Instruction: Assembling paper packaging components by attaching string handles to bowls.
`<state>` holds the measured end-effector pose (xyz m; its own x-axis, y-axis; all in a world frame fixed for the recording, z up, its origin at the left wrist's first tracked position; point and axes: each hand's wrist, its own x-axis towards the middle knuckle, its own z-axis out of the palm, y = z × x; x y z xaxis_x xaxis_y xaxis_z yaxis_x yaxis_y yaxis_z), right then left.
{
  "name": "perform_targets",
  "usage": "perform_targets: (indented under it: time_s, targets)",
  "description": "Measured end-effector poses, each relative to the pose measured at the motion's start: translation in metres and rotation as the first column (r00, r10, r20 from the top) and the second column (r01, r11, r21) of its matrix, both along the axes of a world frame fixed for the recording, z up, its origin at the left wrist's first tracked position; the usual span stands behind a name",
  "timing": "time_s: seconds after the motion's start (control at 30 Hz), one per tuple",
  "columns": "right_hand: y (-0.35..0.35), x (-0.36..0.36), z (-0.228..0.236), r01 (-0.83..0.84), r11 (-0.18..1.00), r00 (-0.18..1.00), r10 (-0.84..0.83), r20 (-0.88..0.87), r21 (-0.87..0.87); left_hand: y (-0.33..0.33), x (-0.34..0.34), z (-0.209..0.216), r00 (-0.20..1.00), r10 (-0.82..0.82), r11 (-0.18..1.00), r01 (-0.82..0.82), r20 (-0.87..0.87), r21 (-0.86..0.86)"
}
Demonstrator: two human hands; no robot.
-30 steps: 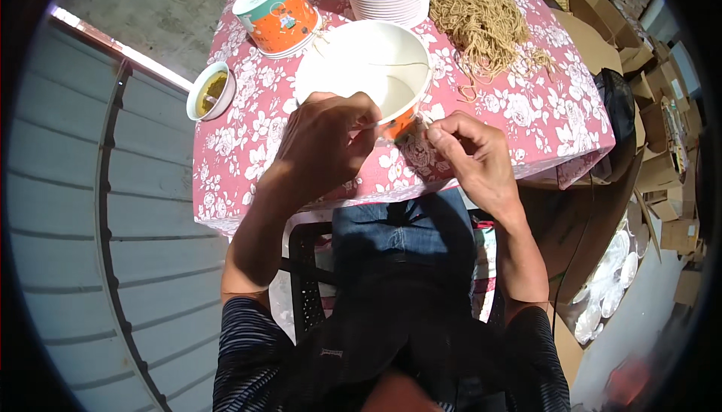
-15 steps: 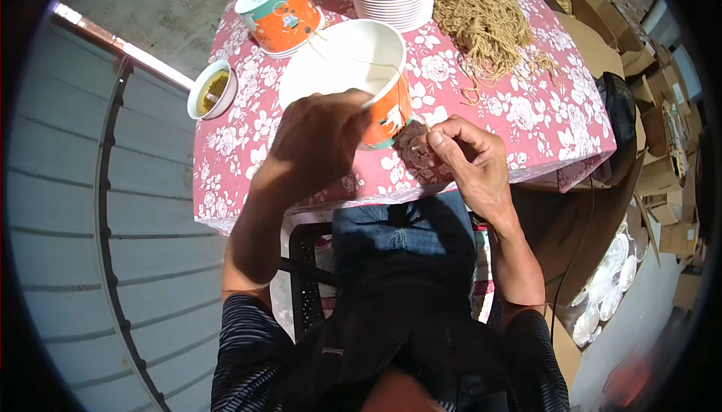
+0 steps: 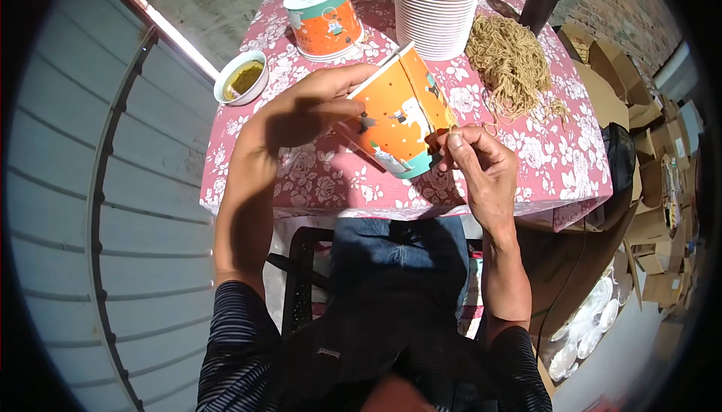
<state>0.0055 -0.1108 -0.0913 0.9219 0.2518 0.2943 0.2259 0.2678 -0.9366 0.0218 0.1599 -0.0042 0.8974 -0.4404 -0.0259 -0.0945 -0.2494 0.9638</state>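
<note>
An orange paper tub point(image 3: 398, 120) with a teal band and printed figures is tilted over the table, its white rim up and away from me. My left hand point(image 3: 320, 103) grips it at the rim, the fingers partly hidden behind the wall. A thin tan string point(image 3: 450, 117) runs beside the tub's right side, and my right hand point(image 3: 483, 171) pinches it between thumb and forefinger close to the tub wall. The inside of the tub is turned from view.
On the pink floral tablecloth point(image 3: 526, 160) stand an upside-down orange tub point(image 3: 325, 24), a tall stack of white-rimmed tubs point(image 3: 438, 9), a heap of tan string point(image 3: 509, 62), a dark cup point(image 3: 539, 6) and a bowl of greenish liquid point(image 3: 242, 79). Cardboard boxes point(image 3: 662, 186) lie at right.
The tub has been turned from showing its open mouth to showing its printed side. My left hand has moved to its rim; the right still pinches the string. The whole view has shifted.
</note>
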Motion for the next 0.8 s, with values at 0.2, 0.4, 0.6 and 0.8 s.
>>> perform_targets:
  time_s: [0.2, 0.4, 0.6, 0.8]
  targets:
    - [0.005, -0.002, 0.001, -0.003, 1.0, 1.0, 0.003, -0.026, -0.016, 0.006, 0.006, -0.001, 0.999, -0.015, 0.997, 0.011, 0.044, 0.081]
    - [0.004, -0.004, -0.001, -0.022, 0.999, 0.998, 0.019, -0.056, -0.048, -0.003, 0.0, 0.001, 1.0, 0.01, 0.999, -0.009, 0.017, -0.051]
    - [0.001, 0.002, -0.009, 0.062, 0.998, 0.997, -0.063, -0.054, -0.024, 0.006, 0.012, -0.015, 0.985, -0.095, 0.995, 0.089, 0.145, 0.052]
    - [-0.004, 0.006, -0.013, 0.091, 0.996, 0.994, -0.091, -0.063, -0.003, -0.001, 0.015, -0.002, 0.989, -0.13, 0.99, 0.133, 0.069, -0.039]
